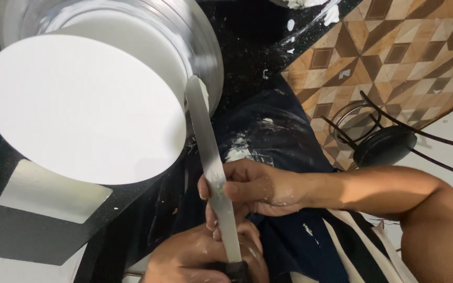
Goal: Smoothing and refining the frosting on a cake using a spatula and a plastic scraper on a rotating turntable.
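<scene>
While both hands grip the spatula [212,162], right hand [252,187] mid-blade, left hand [197,257] at handle, its blade points 11 o'clock to the white cake [85,105].

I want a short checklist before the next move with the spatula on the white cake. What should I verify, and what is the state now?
1. Handle held: ok. The left hand grips the dark handle of the long metal spatula at the bottom edge of the view.
2. Blade steadied: ok. The right hand pinches the blade at its middle.
3. Blade tip clean: not ok. White cream sits on the tip, beside the cake's side.
4. Cake top smooth: ok. The white cake shows a flat, even top.
5. Cake side smooth: cannot tell. Little of it shows.
6. Counter clean: not ok. White splashes lie on the dark counter.
</scene>
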